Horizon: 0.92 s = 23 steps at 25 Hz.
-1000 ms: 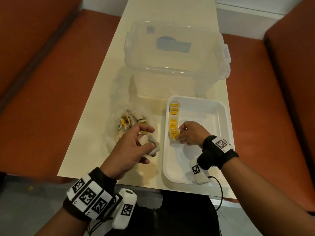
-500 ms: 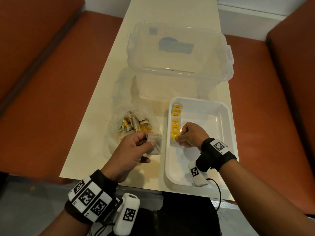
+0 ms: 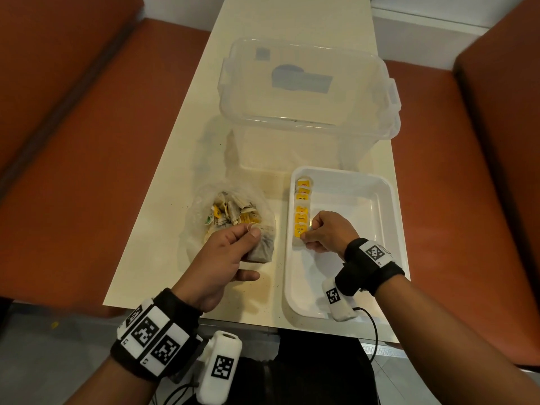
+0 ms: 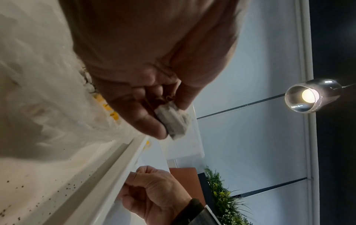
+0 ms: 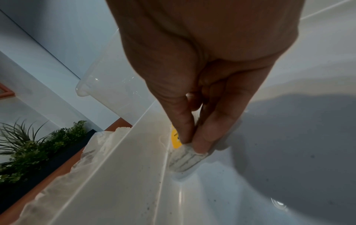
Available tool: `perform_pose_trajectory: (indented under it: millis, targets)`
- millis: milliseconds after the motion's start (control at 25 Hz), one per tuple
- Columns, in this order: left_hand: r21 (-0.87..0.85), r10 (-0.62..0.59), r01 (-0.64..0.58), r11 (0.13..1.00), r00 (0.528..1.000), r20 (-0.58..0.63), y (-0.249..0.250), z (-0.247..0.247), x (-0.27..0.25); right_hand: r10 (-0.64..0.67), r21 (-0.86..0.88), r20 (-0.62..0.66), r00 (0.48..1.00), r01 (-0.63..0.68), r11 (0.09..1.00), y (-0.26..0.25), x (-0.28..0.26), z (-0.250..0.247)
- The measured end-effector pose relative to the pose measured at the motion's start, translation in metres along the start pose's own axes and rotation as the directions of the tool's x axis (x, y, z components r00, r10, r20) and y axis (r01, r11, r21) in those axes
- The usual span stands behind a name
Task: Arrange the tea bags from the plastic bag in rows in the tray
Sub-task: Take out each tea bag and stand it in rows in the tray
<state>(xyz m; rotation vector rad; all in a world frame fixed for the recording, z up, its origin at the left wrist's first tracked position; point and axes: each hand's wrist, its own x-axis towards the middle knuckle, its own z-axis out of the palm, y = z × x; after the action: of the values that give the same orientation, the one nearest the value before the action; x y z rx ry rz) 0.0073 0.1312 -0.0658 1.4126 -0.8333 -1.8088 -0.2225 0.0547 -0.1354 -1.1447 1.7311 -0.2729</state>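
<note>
paper sachets: first row under way, next bag staged

paper and thin film make up the stock in this task. the right hand [image 3: 325,232] sits inside the white tray [image 3: 388,226], thumb and fingers pinched together on the nearest tea bag [image 5: 185,159], which stands on edge against the tray wall on the thumb side of that hand. ahead of its fingertips the row of tea bags [image 3: 302,206] runs away along the same wall, yellow tags facing up. judged from this, the step in hand is seating one more bag at the near end of the first row.

the left hand [image 3: 225,258] holds a grey-white tea bag [image 3: 263,247] pinched between thumb and curled fingers, just on the near side of the plastic bag [image 3: 201,229], which holds the loose remaining bags [image 3: 230,213].

next move, as a judgement: release the seated bag without tipping it, then pass the staged bag across to the tray and set it upright against the last one.

materials: the bags are soft, pleated filter paper, limp and easily crushed; the tags are stiff glossy card. the tray is smooth rigid plastic with rounded corners. the plastic bag is crinkled clear film. fine dark specks lie on the table [image 3: 263,293] beneath the left hand.
</note>
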Motion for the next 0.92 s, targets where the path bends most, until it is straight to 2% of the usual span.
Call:
perform_pose_trajectory:
  millis: [160, 240, 320, 360, 440, 520, 640, 720, 840, 920]
  targets:
    - [-0.039, -0.007, 0.007, 0.999, 1.0, 0.021, 0.001, -0.003, 0.0, 0.006, -0.014, 0.004, 1.0, -0.006, 1.0, -0.001, -0.004, -0.001]
    - [-0.026, 0.02, -0.019, 0.999, 1.0, 0.019, 0.0, -0.003, 0.0, -0.03, -0.046, -0.092, 0.995, 0.026, 0.999, -0.006, -0.013, -0.003]
    - [-0.006, 0.063, -0.063, 0.998, 0.998, -0.014, 0.0, -0.002, 0.001, -0.082, 0.043, -0.153, 0.985, 0.09, 0.995, -0.016, -0.034, -0.005]
    - [0.007, 0.088, -0.088, 0.996, 0.995, -0.044, 0.0, 0.0, 0.003, -0.108, 0.136, -0.124, 0.986, 0.125, 0.983, -0.023, -0.048, -0.005]
    - [0.015, 0.128, -0.127, 0.992, 0.987, -0.099, 0.001, 0.005, 0.009, -0.178, 0.34, 0.011, 0.984, 0.164, 0.926, -0.037, -0.079, 0.001]
    - [0.03, 0.161, -0.159, 0.987, 0.982, -0.102, 0.002, 0.015, 0.015, -0.25, 0.417, 0.064, 0.966, 0.201, 0.886, -0.048, -0.101, 0.011]
    - [0.076, 0.23, -0.225, 0.971, 0.971, -0.062, 0.0, 0.033, 0.021, -0.271, 0.369, -0.073, 0.96, 0.278, 0.887, -0.054, -0.109, 0.021]
    - [0.123, 0.303, -0.3, 0.946, 0.953, 0.0, -0.001, 0.043, 0.019, -0.243, 0.399, -0.142, 0.96, 0.28, 0.873, -0.051, -0.105, 0.02]
    - [0.272, 0.433, -0.464, 0.843, 0.885, 0.17, -0.003, 0.051, 0.016, -0.214, 0.483, -0.169, 0.962, 0.27, 0.833, -0.043, -0.1, 0.012]
    - [0.258, 0.441, -0.471, 0.844, 0.882, 0.167, -0.006, 0.052, 0.017, -0.221, 0.514, -0.169, 0.96, 0.277, 0.812, -0.04, -0.098, 0.006]
